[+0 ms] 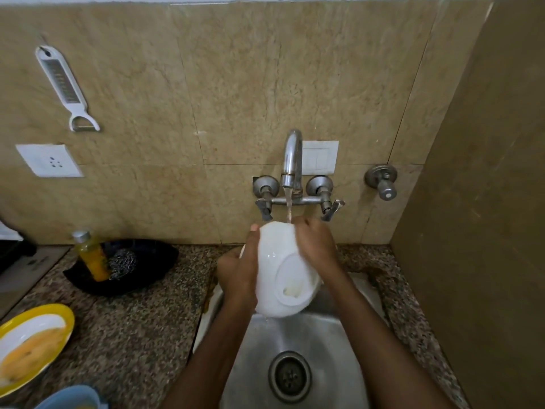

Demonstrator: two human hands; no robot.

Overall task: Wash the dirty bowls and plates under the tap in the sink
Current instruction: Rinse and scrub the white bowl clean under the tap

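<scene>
- left hand [239,270] grips the left side of the white bowl [283,270], thumb over the outer wall, fingers hidden behind it
- right hand [315,246] clasps the upper right rim, fingers curled over the edge right by the water stream [289,208]
- bowl is held up off the sink [324,343], over its back edge, tilted with the base and foot ring towards the camera; top rim sits under the running tap [292,160]
- pale smear inside the foot ring, soap or residue, cannot tell which
- handling, as a judgement: looks like glazed ceramic, so stiff, moderately heavy, breakable against the steel; wet glaze is slippery, so best held at the rim on opposite sides with a thumb hooked over, not by the smooth wall
- drain [290,376] at the sink's front centre, basin wet
- granite countertop [132,320]: black tray [147,270] at the back edge beside the sink, holding a yellow liquid bottle [91,255] and a steel scrubber [122,262]
- yellow-rimmed plate [32,343] with yellowish residue at the left edge, not yet washed; blue bowl [73,398] at the front left corner
- grater-peeler [63,84] hangs on the wall
</scene>
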